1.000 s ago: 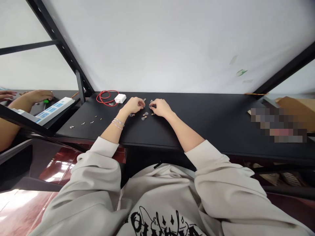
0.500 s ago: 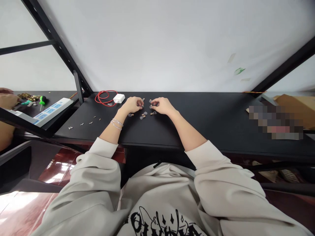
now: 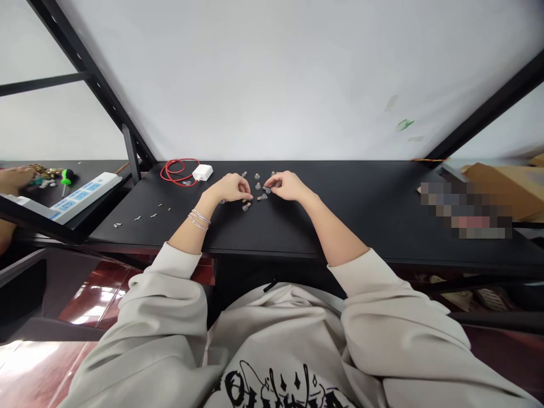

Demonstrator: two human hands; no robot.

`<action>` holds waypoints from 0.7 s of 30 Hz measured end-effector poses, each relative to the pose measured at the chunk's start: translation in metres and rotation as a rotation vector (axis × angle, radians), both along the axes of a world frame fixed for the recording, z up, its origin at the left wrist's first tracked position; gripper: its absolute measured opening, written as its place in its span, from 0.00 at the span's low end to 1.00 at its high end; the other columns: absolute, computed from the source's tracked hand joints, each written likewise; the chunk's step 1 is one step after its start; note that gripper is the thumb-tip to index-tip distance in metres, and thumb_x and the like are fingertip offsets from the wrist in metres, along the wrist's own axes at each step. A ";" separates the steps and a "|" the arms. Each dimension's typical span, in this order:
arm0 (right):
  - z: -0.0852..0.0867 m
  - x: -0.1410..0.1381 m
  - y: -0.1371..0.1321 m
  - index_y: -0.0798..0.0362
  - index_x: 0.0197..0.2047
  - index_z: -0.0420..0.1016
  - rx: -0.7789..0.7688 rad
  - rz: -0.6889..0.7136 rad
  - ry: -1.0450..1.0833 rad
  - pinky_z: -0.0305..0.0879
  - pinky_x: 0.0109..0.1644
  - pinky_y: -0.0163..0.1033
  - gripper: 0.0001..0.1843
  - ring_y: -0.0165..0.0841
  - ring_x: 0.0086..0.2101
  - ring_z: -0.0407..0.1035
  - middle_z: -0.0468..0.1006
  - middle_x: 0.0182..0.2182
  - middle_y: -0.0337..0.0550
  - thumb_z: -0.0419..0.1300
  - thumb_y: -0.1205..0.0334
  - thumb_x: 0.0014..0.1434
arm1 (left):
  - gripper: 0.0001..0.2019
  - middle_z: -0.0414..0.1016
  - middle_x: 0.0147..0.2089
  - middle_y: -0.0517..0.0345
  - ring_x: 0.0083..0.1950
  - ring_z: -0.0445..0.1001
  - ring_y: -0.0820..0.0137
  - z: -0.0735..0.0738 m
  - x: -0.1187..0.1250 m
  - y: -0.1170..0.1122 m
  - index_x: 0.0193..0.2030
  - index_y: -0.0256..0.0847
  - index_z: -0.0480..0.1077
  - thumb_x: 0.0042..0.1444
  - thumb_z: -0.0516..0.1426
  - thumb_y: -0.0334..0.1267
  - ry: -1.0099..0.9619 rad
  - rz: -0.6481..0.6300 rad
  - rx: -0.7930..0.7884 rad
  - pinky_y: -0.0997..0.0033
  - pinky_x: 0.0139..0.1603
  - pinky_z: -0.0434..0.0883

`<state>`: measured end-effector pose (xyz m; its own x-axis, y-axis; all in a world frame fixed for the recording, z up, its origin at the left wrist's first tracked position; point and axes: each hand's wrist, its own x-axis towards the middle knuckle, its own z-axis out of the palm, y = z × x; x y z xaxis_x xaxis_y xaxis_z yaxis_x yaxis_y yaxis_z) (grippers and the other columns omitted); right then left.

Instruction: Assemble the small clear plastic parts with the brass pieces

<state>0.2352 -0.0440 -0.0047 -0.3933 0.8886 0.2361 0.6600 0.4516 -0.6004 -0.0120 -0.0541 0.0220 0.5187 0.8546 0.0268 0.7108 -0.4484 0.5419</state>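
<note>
At a black workbench [image 3: 365,221] set against a white wall [image 3: 297,85], a person works at the middle of the tabletop, forearms resting well back from the front edge. A long stretch of black top runs right of the hands to a pixelated patch [image 3: 465,209], near a cardboard box [image 3: 497,190]. Small clear glass pieces [image 3: 246,207], bulb-shaped with dark tips, sit scattered in a loose cluster between and just ahead of the hands; they are too small to make out in detail. The left hand [image 3: 229,188], wearing silver bracelets [image 3: 199,220], reaches inward with its fingers curled down toward the cluster. The right hand [image 3: 289,186] mirrors it, its fingertips [image 3: 268,187] pinched together just beside one glass piece. Whether either hand grips a piece cannot be told from this view. A row of small metal parts [image 3: 144,214] lies farther left, beyond it a coiled red cable [image 3: 178,171] and a white charger [image 3: 202,173]. On a neighbouring bench at far left, a co-worker's hand [image 3: 15,180] stays apart, near a green-handled screwdriver [image 3: 66,177] and a white power strip [image 3: 85,190].
</note>
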 end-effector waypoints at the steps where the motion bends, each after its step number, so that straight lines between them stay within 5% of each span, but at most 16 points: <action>1: -0.001 -0.002 0.000 0.52 0.44 0.87 0.005 0.012 -0.010 0.70 0.46 0.37 0.16 0.33 0.34 0.76 0.85 0.37 0.43 0.65 0.72 0.53 | 0.10 0.81 0.29 0.55 0.31 0.77 0.68 0.001 0.000 -0.001 0.35 0.39 0.83 0.49 0.68 0.43 0.002 -0.009 -0.015 0.70 0.35 0.70; 5: -0.001 -0.007 -0.003 0.52 0.45 0.87 0.017 0.015 -0.045 0.71 0.46 0.38 0.13 0.33 0.34 0.76 0.85 0.38 0.45 0.68 0.65 0.55 | 0.10 0.82 0.31 0.54 0.32 0.77 0.68 0.003 0.003 -0.003 0.35 0.39 0.83 0.50 0.67 0.42 -0.012 -0.032 -0.102 0.70 0.36 0.71; 9: 0.005 -0.009 -0.009 0.53 0.43 0.87 0.014 0.013 -0.117 0.71 0.49 0.39 0.12 0.35 0.36 0.76 0.84 0.36 0.45 0.67 0.68 0.54 | 0.10 0.81 0.29 0.53 0.31 0.77 0.67 0.006 -0.007 0.000 0.33 0.38 0.81 0.47 0.68 0.43 -0.102 -0.021 -0.181 0.70 0.34 0.72; 16: 0.016 -0.020 -0.024 0.52 0.47 0.86 -0.067 0.098 -0.169 0.69 0.45 0.36 0.19 0.32 0.34 0.75 0.84 0.39 0.44 0.65 0.73 0.52 | 0.14 0.80 0.28 0.50 0.29 0.78 0.66 0.007 -0.057 0.002 0.31 0.37 0.78 0.45 0.71 0.44 -0.250 0.242 -0.217 0.67 0.33 0.76; 21: 0.015 -0.034 -0.031 0.52 0.47 0.86 -0.067 0.160 -0.194 0.67 0.42 0.34 0.19 0.32 0.34 0.74 0.83 0.40 0.45 0.64 0.74 0.52 | 0.16 0.80 0.27 0.49 0.30 0.79 0.65 0.003 -0.065 -0.006 0.30 0.35 0.78 0.42 0.74 0.44 -0.287 0.248 -0.403 0.64 0.37 0.80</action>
